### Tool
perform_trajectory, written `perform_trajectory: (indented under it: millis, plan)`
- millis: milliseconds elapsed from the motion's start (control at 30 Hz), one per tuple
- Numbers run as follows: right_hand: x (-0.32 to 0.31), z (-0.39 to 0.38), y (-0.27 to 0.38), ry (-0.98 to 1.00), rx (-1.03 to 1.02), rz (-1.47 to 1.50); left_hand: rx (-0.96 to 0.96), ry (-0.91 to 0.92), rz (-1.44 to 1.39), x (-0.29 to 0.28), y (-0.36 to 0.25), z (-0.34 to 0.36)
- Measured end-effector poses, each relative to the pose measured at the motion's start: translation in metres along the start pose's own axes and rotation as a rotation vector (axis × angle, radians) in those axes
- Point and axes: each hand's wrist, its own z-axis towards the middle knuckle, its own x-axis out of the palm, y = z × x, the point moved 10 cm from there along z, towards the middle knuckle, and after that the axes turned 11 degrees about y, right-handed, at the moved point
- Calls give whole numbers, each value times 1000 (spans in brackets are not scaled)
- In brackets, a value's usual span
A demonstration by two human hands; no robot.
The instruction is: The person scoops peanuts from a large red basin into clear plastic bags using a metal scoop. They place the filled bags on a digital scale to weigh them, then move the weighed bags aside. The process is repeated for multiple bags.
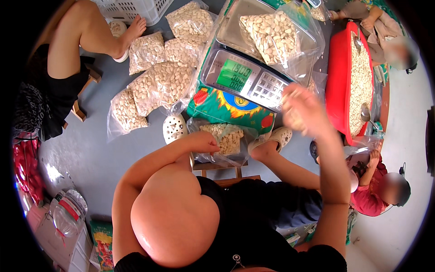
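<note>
While clear bag of pale seeds point(272, 34) sits on digital scale point(247, 77), weighing step looks in hand. Right hand point(301, 111) blurred beside scale keypad, seemingly cupped around seeds; grip unclear. Left hand point(204, 143) closed, touching bag on floor point(224, 140). Next likely calls for topping up bag until weight right.

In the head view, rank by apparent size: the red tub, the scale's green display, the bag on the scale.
1. red tub
2. bag on the scale, though it sits farther from the camera, so this is unsure
3. green display
</note>
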Motion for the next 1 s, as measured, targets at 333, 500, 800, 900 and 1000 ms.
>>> perform_trajectory:
  millis: [333,500,800,900,1000]
  plan:
    - [58,57,-246,66,322,-1341,-29,1,60,-6,-14,-7]
    - [85,26,-120,269,258,-1464,-28,-6,53,-7,-8,-9]
    - [-88,1,147,-564,-17,-1155,13,10,70,0,-3,6]
    - [-75,39,145,-545,95,-1264,2,-6,42,-2,-2,-1]
    - [-60,62,148,-601,212,-1502,1,-17,29,-4,2,-4]
